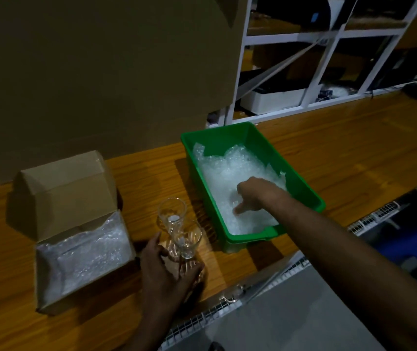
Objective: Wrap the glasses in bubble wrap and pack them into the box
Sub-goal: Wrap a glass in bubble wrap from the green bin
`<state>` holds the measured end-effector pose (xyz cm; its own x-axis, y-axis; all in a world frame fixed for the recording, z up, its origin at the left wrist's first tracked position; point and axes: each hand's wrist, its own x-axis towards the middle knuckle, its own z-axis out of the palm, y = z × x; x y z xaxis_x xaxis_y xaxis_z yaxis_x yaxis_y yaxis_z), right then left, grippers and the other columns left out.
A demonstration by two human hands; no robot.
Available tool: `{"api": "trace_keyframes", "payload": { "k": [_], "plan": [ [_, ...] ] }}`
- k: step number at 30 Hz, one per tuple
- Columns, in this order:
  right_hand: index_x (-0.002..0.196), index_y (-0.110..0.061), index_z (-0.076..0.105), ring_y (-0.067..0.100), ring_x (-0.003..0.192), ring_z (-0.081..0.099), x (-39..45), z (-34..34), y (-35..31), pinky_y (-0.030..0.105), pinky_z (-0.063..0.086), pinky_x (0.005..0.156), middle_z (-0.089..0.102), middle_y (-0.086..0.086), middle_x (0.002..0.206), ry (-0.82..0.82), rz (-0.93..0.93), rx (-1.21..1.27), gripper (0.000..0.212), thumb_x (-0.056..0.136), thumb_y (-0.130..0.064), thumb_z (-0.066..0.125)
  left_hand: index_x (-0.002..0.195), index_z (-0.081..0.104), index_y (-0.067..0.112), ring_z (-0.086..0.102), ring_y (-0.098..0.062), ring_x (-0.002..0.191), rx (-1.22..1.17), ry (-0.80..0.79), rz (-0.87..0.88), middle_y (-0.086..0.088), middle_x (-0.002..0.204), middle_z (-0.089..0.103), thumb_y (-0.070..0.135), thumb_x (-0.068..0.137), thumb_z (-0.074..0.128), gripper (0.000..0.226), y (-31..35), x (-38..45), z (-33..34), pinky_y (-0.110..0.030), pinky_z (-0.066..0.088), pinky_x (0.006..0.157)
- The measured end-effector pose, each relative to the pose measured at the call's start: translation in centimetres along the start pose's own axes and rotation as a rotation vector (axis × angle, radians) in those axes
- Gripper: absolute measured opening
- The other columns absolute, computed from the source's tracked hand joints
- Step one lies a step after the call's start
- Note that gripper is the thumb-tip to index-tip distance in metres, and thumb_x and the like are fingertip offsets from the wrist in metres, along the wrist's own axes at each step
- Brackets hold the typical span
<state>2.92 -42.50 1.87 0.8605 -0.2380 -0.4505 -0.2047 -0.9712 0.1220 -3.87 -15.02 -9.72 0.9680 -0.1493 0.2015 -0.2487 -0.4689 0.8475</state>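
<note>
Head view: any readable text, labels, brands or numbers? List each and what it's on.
None readable.
Cardboard box: plain flaps, no print visible.
Green bin: no label or marking visible.
Glasses: clear, no print.
Shelf items behind the table: a small blue item may carry a label, too dark and blurred to read.

A long wooden table (pixel 341 153) with an orange-brown grain runs across the view. Behind it on the left stands a large brown cardboard sheet (pixel 101 72) — upright, filling the background. To the right a white metal shelving frame (pixel 303 36) holds dim, indistinct clutter.
</note>
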Motion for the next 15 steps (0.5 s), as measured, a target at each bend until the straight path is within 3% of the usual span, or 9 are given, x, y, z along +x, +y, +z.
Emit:
{"api": "trace_keyframes", "payload": {
  "k": [2, 6, 9, 13, 15],
  "plan": [
    [0.132, -0.009, 0.051, 0.032, 0.112, 0.059, 0.1, 0.3, -0.1, 0.038, 0.048, 0.085, 0.058, 0.015, 0.129, -0.030, -0.023, -0.015, 0.067, 0.082, -0.043, 0.079, 0.145, 0.027, 0.028, 0.044, -0.011, 0.103, 0.010, 0.037, 0.062, -0.003, 0.125, 0.041, 0.032, 0.050, 0.100, 0.119, -0.2, -0.6, -0.3, -0.035, 0.051, 0.077],
    [0.106, -0.013, 0.073, 0.026, 0.094, 0.068, 0.2, -0.5, 0.9, 0.029, 0.050, 0.069, 0.072, 0.010, 0.110, 0.025, -0.084, 0.026, 0.018, 0.091, -0.013, 0.064, 0.140, 0.032, 0.021, 0.046, -0.015, 0.097, 0.002, 0.064, 0.184, -0.015, 0.123, 0.044, 0.030, 0.047, 0.099, 0.115, 0.1, -1.4, -0.6, -0.038, 0.052, 0.074],
    [0.098, -0.025, 0.075, 0.018, 0.090, 0.065, -0.4, -0.8, 2.5, 0.031, 0.055, 0.077, 0.073, -0.001, 0.108, 0.067, -0.088, 0.136, 0.011, 0.087, -0.023, 0.073, 0.137, 0.034, 0.020, 0.049, -0.020, 0.095, -0.005, 0.063, 0.213, -0.017, 0.118, 0.047, 0.036, 0.051, 0.091, 0.105, 0.4, -0.9, -0.9, -0.025, 0.043, 0.078],
    [0.135, -0.033, 0.053, 0.023, 0.117, 0.056, -2.7, -1.1, 4.2, 0.045, 0.048, 0.102, 0.060, -0.006, 0.123, -0.167, -0.079, 0.291, 0.077, 0.068, -0.049, 0.087, 0.137, 0.035, 0.025, 0.049, -0.020, 0.094, -0.013, 0.028, 0.231, -0.009, 0.116, 0.046, 0.038, 0.062, 0.089, 0.093, 0.3, -0.5, -1.3, -0.034, 0.050, 0.074],
    [0.139, -0.033, 0.051, 0.023, 0.120, 0.055, -3.5, -1.0, 4.2, 0.042, 0.047, 0.103, 0.060, -0.005, 0.130, -0.249, -0.110, 0.216, 0.082, 0.067, -0.048, 0.089, 0.137, 0.037, 0.024, 0.048, -0.017, 0.094, -0.016, 0.015, 0.241, -0.006, 0.117, 0.045, 0.038, 0.065, 0.084, 0.087, 0.4, -0.3, -1.2, -0.036, 0.052, 0.071]
  ]
}}
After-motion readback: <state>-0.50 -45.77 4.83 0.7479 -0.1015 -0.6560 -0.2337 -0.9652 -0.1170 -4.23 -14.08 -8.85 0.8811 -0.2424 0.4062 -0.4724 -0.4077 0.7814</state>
